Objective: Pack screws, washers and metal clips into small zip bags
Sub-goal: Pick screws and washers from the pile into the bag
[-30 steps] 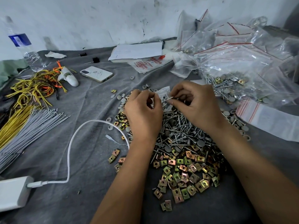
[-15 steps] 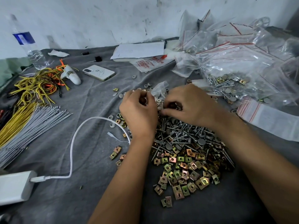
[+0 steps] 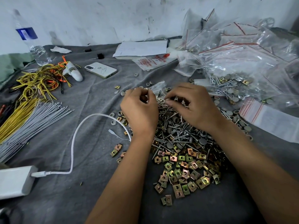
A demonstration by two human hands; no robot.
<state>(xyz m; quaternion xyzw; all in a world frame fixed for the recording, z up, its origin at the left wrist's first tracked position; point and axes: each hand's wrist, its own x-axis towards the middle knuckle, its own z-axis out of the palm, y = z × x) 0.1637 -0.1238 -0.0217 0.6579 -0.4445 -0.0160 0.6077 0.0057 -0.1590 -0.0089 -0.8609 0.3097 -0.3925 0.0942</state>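
My left hand (image 3: 140, 110) grips a small clear zip bag (image 3: 159, 88) above the pile of silver screws (image 3: 179, 131) on the grey-cloth desk (image 3: 72, 183). My right hand (image 3: 192, 105) pinches a small brass-coloured metal clip (image 3: 160, 99) at the bag's mouth. More square clips (image 3: 184, 172) lie nearer me.

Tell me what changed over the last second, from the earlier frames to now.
Both hands came down from above the heap onto it. The left hand still holds the small zip bag, which now has screws in it; a second ago the right hand pinched a screw at its mouth, and now its fingertips pick at the screw pile. The metal clips and phone stayed put.
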